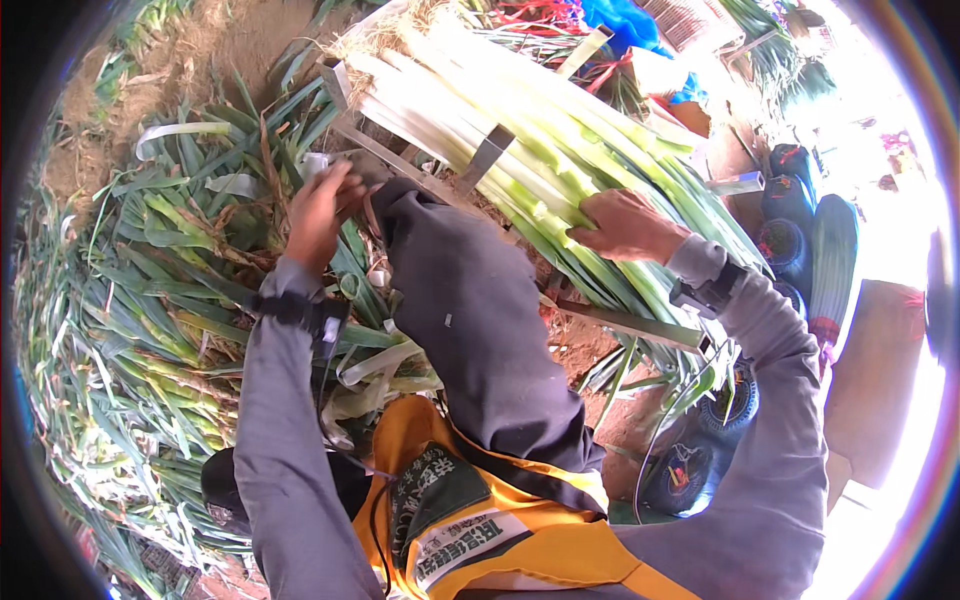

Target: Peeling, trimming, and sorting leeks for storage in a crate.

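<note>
A thick row of leeks (470, 95) lies in a metal rack (487, 158), white root ends at the upper left and green leaves toward the lower right. My right hand (632, 226) rests on the leeks where white turns to green, its fingers bent round a stalk. To the left of the rack, beyond my knee, my left hand (322, 210) is raised with its fingers curled. A small white piece (315, 163) shows by those fingertips; whether it is gripped is unclear. Loose green leaves (200, 230) lie below this hand.
Leaves and stripped stalks heap up along the left, next to bare soil (240, 45). My bent leg (470, 280) is beside the rack. Several dark blue wrapped bundles (785, 240) and a cardboard box (875, 375) stand at the right. Blue plastic (630, 25) lies at the back.
</note>
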Available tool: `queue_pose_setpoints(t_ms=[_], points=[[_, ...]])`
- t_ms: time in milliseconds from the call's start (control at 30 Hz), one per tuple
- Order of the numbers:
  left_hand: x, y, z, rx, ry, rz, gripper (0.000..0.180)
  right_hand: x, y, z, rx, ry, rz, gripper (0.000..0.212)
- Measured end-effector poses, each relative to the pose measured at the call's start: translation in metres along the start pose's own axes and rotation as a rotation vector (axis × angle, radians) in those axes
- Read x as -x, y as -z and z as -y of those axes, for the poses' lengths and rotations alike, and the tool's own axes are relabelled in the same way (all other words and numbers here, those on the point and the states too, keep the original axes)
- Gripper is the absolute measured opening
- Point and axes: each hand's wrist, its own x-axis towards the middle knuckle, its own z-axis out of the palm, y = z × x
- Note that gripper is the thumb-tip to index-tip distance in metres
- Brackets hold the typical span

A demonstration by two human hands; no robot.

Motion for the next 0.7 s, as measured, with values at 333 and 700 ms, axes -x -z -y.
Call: queue_pose_setpoints(t_ms=[333, 700], points=[[-0.079, -0.098, -0.018, -0.17, -0.043, 0.002, 0.041, -0.006, -0.009, 0.023, -0.026, -0.07, -0.001, 0.042], [-0.1, -0.104, -0.003, -0.189, -0.061, 0.052, 0.023, -0.012, -0.034, 0.029, -0.042, -0.071, 0.066, 0.043]])
